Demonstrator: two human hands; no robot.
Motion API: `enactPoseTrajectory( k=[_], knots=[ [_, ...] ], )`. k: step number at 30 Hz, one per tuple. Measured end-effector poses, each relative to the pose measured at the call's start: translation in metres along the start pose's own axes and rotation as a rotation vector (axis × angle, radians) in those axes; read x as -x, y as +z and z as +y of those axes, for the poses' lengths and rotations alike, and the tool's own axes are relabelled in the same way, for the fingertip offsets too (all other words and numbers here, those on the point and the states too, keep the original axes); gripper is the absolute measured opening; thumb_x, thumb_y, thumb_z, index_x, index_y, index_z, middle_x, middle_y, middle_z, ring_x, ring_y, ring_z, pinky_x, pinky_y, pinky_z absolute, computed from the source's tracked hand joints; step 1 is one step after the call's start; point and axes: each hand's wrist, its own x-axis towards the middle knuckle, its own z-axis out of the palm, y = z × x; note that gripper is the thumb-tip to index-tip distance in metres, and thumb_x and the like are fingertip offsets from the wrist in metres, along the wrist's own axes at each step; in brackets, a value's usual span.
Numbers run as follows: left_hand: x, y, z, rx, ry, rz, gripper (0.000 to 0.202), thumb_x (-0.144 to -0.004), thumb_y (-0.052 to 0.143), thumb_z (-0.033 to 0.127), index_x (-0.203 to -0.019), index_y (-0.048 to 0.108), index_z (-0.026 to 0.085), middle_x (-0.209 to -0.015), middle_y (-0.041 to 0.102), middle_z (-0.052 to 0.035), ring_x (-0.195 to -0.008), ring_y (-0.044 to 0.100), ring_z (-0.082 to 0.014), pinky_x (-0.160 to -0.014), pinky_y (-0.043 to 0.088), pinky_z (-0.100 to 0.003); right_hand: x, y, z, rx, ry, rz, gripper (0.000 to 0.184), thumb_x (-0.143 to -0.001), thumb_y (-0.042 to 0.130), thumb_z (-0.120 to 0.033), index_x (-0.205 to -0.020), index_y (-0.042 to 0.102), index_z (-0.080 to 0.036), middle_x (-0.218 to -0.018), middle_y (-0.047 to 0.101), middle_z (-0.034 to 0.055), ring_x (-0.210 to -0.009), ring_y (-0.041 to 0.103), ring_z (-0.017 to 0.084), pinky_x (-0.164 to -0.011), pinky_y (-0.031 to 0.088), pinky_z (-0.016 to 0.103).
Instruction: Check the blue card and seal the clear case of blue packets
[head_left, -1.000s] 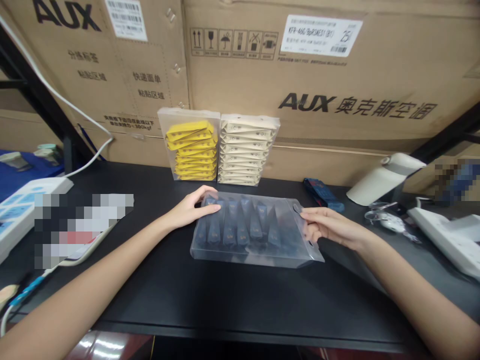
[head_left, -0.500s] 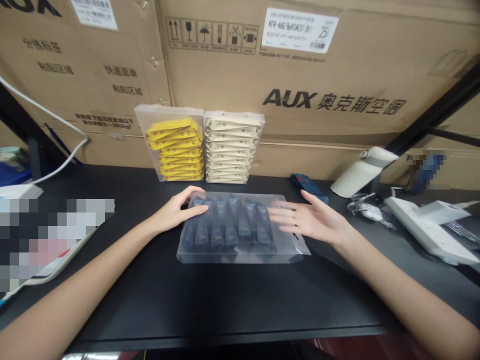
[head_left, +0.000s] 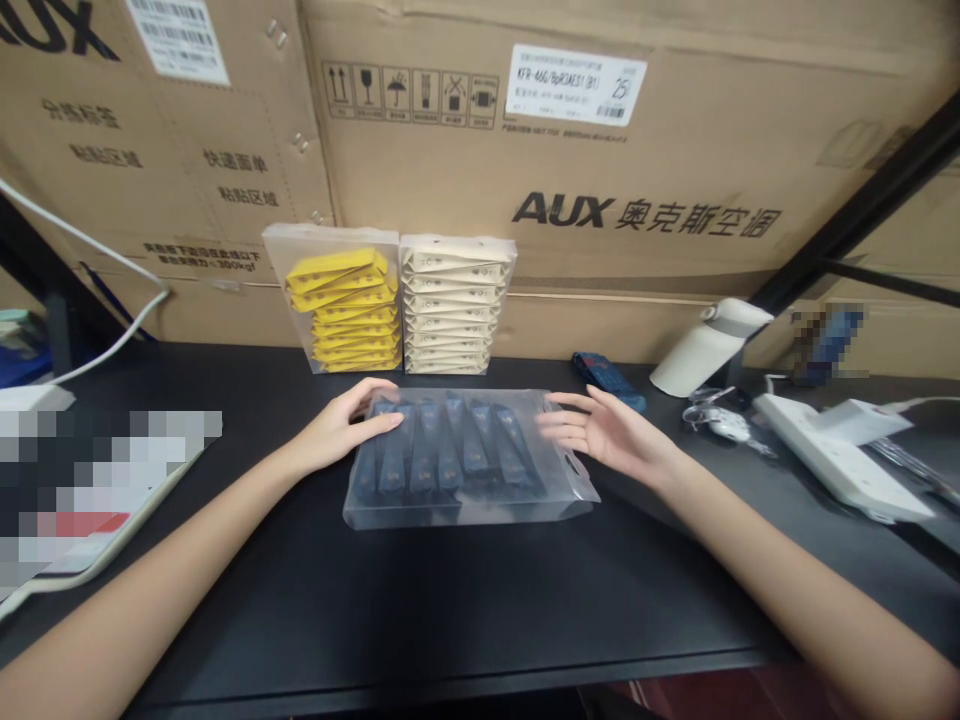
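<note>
A clear plastic box (head_left: 465, 512) lies on its side on the black desk, with several dark blue packets (head_left: 424, 450) in a row inside. At its far left corner, my left hand (head_left: 360, 425) grips the box, thumb on top and fingers curled behind the edge. My right hand (head_left: 611, 430) is at the box's right end, where a hang-hole flap sticks out. Its fingers are stretched out and apart, holding nothing. Their tips overlap the box's far right part; whether they are inside it or behind it I cannot tell.
Behind stand two clear boxes, one of yellow packets (head_left: 352, 310) and one of cream packets (head_left: 450, 310), against large cartons (head_left: 420, 170). A blue packet (head_left: 609, 378), white bottle (head_left: 705, 345), tangled cable (head_left: 724, 425) and power strip (head_left: 840, 460) lie right. A tray (head_left: 112, 560) sits left.
My right hand has drawn back a little, its fingers overlapping less of the box. My left hand keeps its hold. The whole view has shifted slightly.
</note>
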Motion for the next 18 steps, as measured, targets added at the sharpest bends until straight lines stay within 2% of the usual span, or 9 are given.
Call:
enactPoseTrajectory(
  k=[1,3,5,7,9,10,12,14,18],
  knots=[
    [-0.001,-0.001,-0.001,0.003,-0.006,0.018,0.057,-0.075,0.07,0.06,-0.115,0.057,0.023,-0.12,0.068,-0.0072,-0.114,0.063,-0.0304,-0.103,0.047,-0.046,-0.002,-0.007,0.002,0.063,-0.054,0.075,0.046,-0.087,0.057,-0.057,-0.114,0.059,-0.019,-0.111,0.073,0.0166,-0.101,0.072,0.028,-0.09,0.058,0.042],
    [-0.001,-0.002,-0.001,0.009,-0.02,0.05,0.061,-0.073,0.072,0.061,-0.117,0.055,0.022,-0.124,0.067,-0.0084,-0.119,0.061,-0.031,-0.106,0.044,-0.046,-0.006,-0.024,0.006,0.267,-0.253,0.321,0.043,-0.081,0.065,-0.054,-0.107,0.061,-0.02,-0.104,0.073,0.0147,-0.095,0.072,0.028,-0.093,0.056,0.047],
    [-0.002,-0.002,-0.002,0.009,-0.03,0.079,0.062,-0.072,0.072,0.062,-0.117,0.055,0.022,-0.126,0.067,-0.0095,-0.122,0.06,-0.0315,-0.109,0.042,-0.048,-0.009,-0.046,0.008,0.613,-0.475,0.582,0.039,-0.08,0.068,-0.052,-0.103,0.063,-0.02,-0.109,0.071,0.0145,-0.106,0.068,0.03,-0.103,0.048,0.05],
    [-0.001,-0.002,-0.002,0.011,-0.034,0.094,0.063,-0.072,0.072,0.064,-0.117,0.055,0.023,-0.128,0.066,-0.01,-0.124,0.058,-0.032,-0.109,0.041,-0.049,-0.011,-0.071,0.009,0.915,-0.58,0.734,0.038,-0.081,0.066,-0.05,-0.105,0.066,-0.02,-0.124,0.066,0.0157,-0.123,0.058,0.034,-0.112,0.038,0.054],
    [-0.001,-0.002,-0.002,0.016,-0.036,0.094,0.065,-0.071,0.072,0.065,-0.117,0.056,0.023,-0.128,0.066,-0.0103,-0.124,0.059,-0.0322,-0.109,0.041,-0.049,-0.015,-0.094,0.011,1.071,-0.547,0.785,0.044,-0.079,0.067,-0.048,-0.109,0.067,-0.017,-0.132,0.061,0.0193,-0.136,0.047,0.038,-0.113,0.035,0.055],
    [-0.001,-0.002,-0.003,0.019,-0.036,0.091,0.066,-0.071,0.072,0.066,-0.117,0.056,0.022,-0.128,0.066,-0.0105,-0.123,0.06,-0.0322,-0.109,0.041,-0.049,-0.017,-0.103,0.012,1.107,-0.494,0.797,0.046,-0.078,0.067,-0.047,-0.111,0.067,-0.014,-0.132,0.061,0.0207,-0.137,0.046,0.039,-0.112,0.036,0.054],
    [-0.002,-0.002,-0.004,0.023,-0.035,0.082,0.066,-0.071,0.072,0.066,-0.117,0.057,0.022,-0.127,0.066,-0.0107,-0.121,0.061,-0.0319,-0.109,0.042,-0.05,-0.021,-0.115,0.016,1.137,-0.368,0.757,0.046,-0.081,0.063,-0.046,-0.112,0.068,-0.012,-0.124,0.066,0.0208,-0.125,0.056,0.038,-0.107,0.042,0.051],
    [-0.002,-0.002,-0.004,0.022,-0.034,0.073,0.065,-0.072,0.072,0.065,-0.117,0.057,0.022,-0.126,0.067,-0.0105,-0.12,0.061,-0.0317,-0.109,0.041,-0.051,-0.025,-0.12,0.019,1.129,-0.277,0.699,0.045,-0.086,0.057,-0.046,-0.116,0.067,-0.014,-0.118,0.07,0.0177,-0.111,0.065,0.034,-0.098,0.048,0.048],
    [-0.003,-0.003,-0.005,0.018,-0.023,0.067,0.063,-0.072,0.071,0.066,-0.116,0.057,0.022,-0.126,0.067,-0.0105,-0.12,0.061,-0.0318,-0.109,0.042,-0.051,-0.029,-0.115,0.024,1.149,-0.232,0.704,0.046,-0.086,0.056,-0.043,-0.119,0.066,-0.013,-0.115,0.071,0.0173,-0.097,0.068,0.03,-0.089,0.051,0.044]
  ],
)
